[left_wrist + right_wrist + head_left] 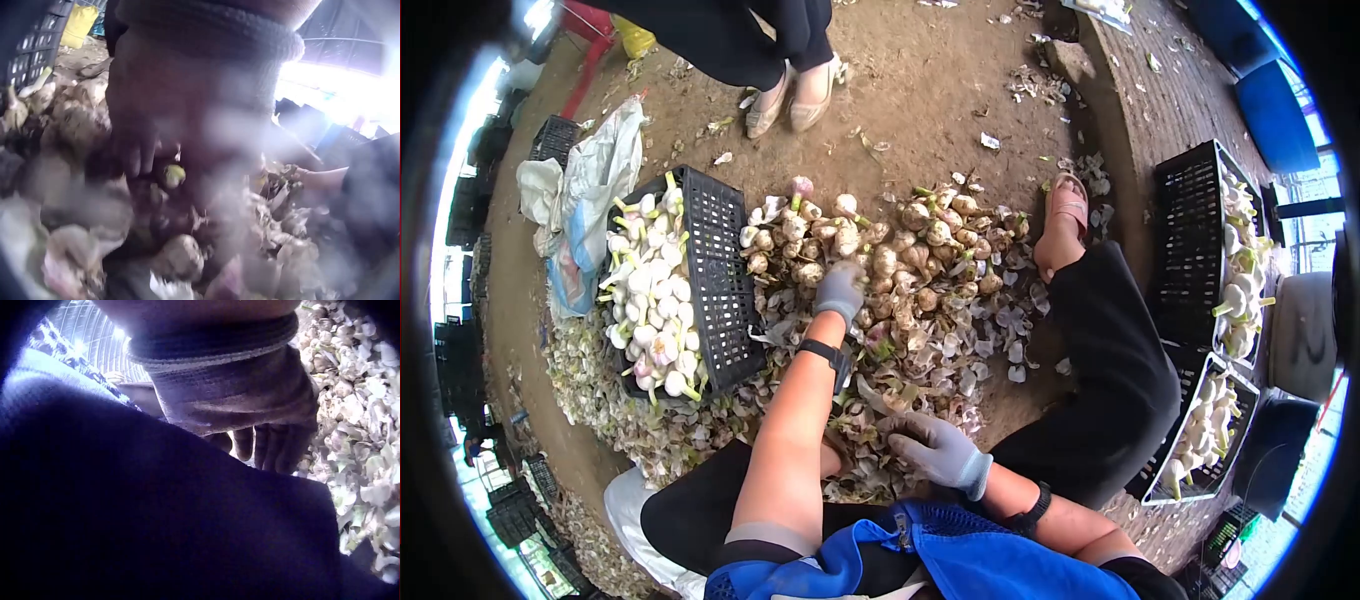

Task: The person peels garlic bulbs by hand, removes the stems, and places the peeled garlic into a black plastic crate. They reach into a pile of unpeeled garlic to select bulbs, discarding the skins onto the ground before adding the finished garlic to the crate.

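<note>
My gloved left hand (840,290) reaches into the near-left part of a heap of unpeeled garlic bulbs (915,250), its fingers blurred. In the left wrist view its fingers (140,153) point down among bulbs, close to a cut yellow-green garlic stem (174,176); I cannot tell whether they grip a bulb. Nearer my body, the gloved right hand (935,450) hangs low over loose garlic skins (910,385), fingers loosely bent, with nothing seen in them. Dark cloth (169,519) covers part of that hand in the right wrist view.
A black crate (720,280) of trimmed white garlic (655,300) stands left of the heap. Two more crates with garlic, one upper (1185,240) and one lower (1200,430), sit at the right. Another person's shoes (810,100) are beyond the heap. My sandalled foot (1062,220) flanks it.
</note>
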Demonstrator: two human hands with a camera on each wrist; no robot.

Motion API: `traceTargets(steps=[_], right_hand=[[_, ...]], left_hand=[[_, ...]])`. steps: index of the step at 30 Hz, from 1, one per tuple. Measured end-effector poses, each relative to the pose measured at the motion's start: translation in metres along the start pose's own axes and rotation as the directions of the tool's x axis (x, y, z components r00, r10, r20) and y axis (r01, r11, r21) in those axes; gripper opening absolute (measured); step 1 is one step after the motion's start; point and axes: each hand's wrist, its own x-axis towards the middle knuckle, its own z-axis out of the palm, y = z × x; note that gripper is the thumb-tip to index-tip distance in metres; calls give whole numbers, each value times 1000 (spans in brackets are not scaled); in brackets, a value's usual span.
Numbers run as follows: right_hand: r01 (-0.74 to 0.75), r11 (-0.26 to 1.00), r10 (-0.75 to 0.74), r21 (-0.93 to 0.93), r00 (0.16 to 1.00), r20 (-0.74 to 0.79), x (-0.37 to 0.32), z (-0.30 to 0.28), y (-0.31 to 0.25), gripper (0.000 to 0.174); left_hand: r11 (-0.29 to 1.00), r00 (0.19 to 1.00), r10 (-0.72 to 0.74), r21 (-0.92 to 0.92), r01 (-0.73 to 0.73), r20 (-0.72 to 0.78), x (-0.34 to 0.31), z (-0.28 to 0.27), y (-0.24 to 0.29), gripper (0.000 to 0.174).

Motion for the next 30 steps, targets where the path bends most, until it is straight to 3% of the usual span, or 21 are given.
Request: traceTargets(steps=[2, 3, 4, 6, 8, 9, 10, 11, 12, 14, 15, 16, 18, 19, 20, 22, 23, 24, 26, 28, 30], right_hand=[[40, 995, -41, -90, 999, -7, -3, 0, -1, 29], [97, 994, -100, -43, 992, -76, -3, 3, 3, 24], [112, 992, -116, -53, 990, -84, -4, 3, 2, 24], [142, 979, -153, -147, 986, -67, 0, -1, 12, 25], [132, 989, -137, -59, 987, -82, 3, 0, 15, 27], [185, 982, -178, 40, 975, -136, 6, 1, 17, 32], [233, 963, -206, 136, 960, -190, 8, 2, 20, 37], [244, 962, -213, 120, 951, -224, 11, 0, 22, 51], [178, 947, -104, 266, 957, -270, 2, 7, 5, 57], [114, 848, -66, 517, 992, -111, -6, 11, -8, 65], [144, 828, -131, 542, 989, -62, -4, 14, -5, 60], [141, 835, -134, 533, 990, -52, -7, 16, -7, 60], [260, 840, -285, 475, 958, -22, -10, 17, -14, 51], [377, 831, -426, 409, 904, 32, -6, 17, -18, 42], [379, 834, -429, 402, 903, 39, -4, 20, -11, 42], [725, 666, -746, -174, 651, -143, -2, 30, 2, 46], [764, 501, -852, -407, 518, -76, -2, 31, 0, 49], [767, 496, -853, -407, 518, -64, -5, 31, -1, 49], [698, 232, -930, -678, 363, 56, -15, 34, -4, 52], [699, 192, -941, -689, 330, 72, -18, 39, -5, 53], [689, 44, -958, -724, 235, 166, -18, 39, 0, 55]], left_hand=[[873, 966, -260, -428, 235, 1, -3, 7, -17, 18], [626, 961, -277, -758, 182, 2, -6, 10, -27, 15], [749, 897, -434, -522, 408, 79, -15, -24, -13, 19], [633, 941, -337, -749, 195, -40, -18, -23, -44, 21], [632, 957, -291, -753, 182, -12, -33, -62, -40, 23], [572, 975, -215, -801, 174, 58, -53, -91, -17, 24], [421, 980, -84, -885, 199, 181, -72, -110, -3, 29], [476, 979, 42, -865, 158, 202, -96, -131, 21, 30], [527, 960, 165, -843, 107, 225, -120, -148, 47, 32], [521, 915, 321, -852, 43, 243, -163, -165, 83, 33], [600, 908, 273, -794, 97, 317, -181, -174, 98, 34], [602, 922, 342, -796, -65, 183, -192, -166, 100, 37], [381, 983, 156, -924, 29, 96, -214, -158, 99, 39], [292, 999, -11, -955, 51, 50, -226, -158, 114, 39], [-4, 989, 8, -989, 147, 147, -236, -156, 116, 40], [-192, 998, -39, -981, 40, 48, -250, -142, 128, 42], [-249, 993, -112, -969, 15, 44, -253, -136, 126, 43], [-347, 991, -121, -938, 13, 59, -255, -132, 127, 41], [-238, 989, -148, -969, -59, -24, -261, -124, 133, 40], [-153, 988, -70, -977, -148, -139, -270, -126, 138, 37], [110, 973, -133, -979, -173, -187, -279, -129, 149, 34]])
